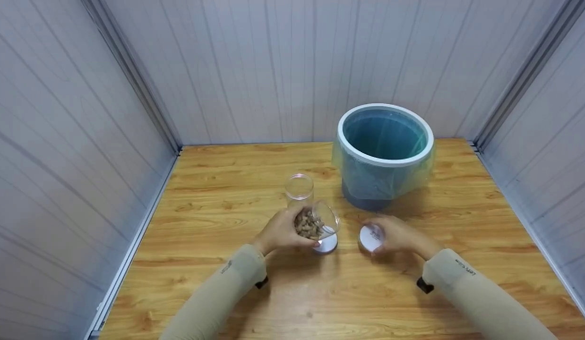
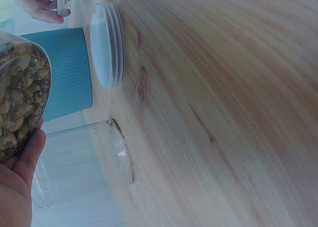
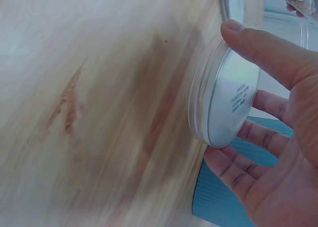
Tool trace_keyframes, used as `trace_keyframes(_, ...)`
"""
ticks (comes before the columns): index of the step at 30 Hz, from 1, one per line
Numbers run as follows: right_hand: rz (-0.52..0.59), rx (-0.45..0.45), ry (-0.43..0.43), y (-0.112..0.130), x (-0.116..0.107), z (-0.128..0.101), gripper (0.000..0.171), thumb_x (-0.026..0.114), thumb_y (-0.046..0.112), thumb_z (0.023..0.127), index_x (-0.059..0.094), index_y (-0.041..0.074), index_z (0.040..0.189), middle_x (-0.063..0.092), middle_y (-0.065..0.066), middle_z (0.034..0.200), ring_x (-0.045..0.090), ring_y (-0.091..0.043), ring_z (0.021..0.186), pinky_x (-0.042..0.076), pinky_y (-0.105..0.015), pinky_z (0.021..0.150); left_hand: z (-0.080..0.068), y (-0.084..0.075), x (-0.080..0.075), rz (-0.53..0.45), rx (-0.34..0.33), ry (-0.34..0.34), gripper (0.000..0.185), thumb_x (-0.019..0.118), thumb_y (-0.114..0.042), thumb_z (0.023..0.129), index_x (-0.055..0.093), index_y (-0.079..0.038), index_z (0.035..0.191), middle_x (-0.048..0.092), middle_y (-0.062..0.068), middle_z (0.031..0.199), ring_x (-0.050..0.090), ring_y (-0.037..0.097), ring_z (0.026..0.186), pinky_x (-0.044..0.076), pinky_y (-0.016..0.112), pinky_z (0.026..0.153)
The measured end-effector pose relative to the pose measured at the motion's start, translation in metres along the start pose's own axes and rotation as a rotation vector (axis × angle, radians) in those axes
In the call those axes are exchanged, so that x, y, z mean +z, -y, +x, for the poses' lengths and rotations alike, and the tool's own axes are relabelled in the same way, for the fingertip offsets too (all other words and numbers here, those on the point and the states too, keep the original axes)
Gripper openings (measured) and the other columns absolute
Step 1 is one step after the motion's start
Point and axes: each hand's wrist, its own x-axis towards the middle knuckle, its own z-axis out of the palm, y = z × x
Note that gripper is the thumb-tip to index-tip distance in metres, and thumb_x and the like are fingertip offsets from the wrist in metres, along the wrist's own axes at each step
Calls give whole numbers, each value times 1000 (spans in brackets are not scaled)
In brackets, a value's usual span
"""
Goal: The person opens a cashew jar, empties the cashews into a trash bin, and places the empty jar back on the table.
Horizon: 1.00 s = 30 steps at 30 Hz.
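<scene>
Head view, lower centre: left hand [image 1: 282, 232] grips tilted jar [image 1: 316, 225] of brown pieces; right hand [image 1: 397, 234] pinches white lid [image 1: 371, 237] on table [image 1: 226, 198].

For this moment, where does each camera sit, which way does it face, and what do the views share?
Head: above, looking forward and down at the table, bin, both hands and sleeves.
Left wrist: low, looking along the tabletop; left hand holding the jar, a lid lying beyond.
Right wrist: close to the wood; right hand with fingers round a lid.
Shared: the blue bin shows in all three.
</scene>
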Motion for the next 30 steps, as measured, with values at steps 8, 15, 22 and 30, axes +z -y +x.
trace_keyframes(8, -4, 8, 25, -7, 8, -2, 90, 101, 27, 72, 62, 3, 149, 62, -24, 149, 56, -46, 137, 47, -65, 114, 0, 2, 1, 1, 0, 6, 91, 104, -29, 71, 60, -10, 148, 73, 9, 137, 71, 25, 123, 56, 47, 111)
trace_keyframes(15, 15, 34, 37, -7, 10, -5, 89, 102, 24, 73, 62, 1, 149, 59, -27, 153, 49, -52, 145, 40, -68, 122, 1, 2, 1, 0, 14, 5, 89, 104, -28, 70, 61, -10, 145, 73, 9, 134, 71, 24, 121, 57, 46, 111)
trace_keyframes(22, -4, 24, 45, -6, 12, -6, 92, 101, 24, 73, 59, -1, 151, 48, -36, 159, 38, -60, 151, 35, -72, 123, 1, 2, 2, -17, 2, 4, 89, 105, -28, 69, 61, -14, 145, 73, 7, 135, 70, 23, 123, 55, 45, 112)
trace_keyframes(30, -10, 37, 57, -6, 14, -6, 89, 100, 25, 75, 60, 2, 151, 47, -36, 161, 37, -61, 152, 34, -73, 123, 1, 2, 1, -2, -11, 9, 91, 104, -29, 70, 60, -10, 148, 72, 9, 137, 70, 26, 125, 55, 47, 113)
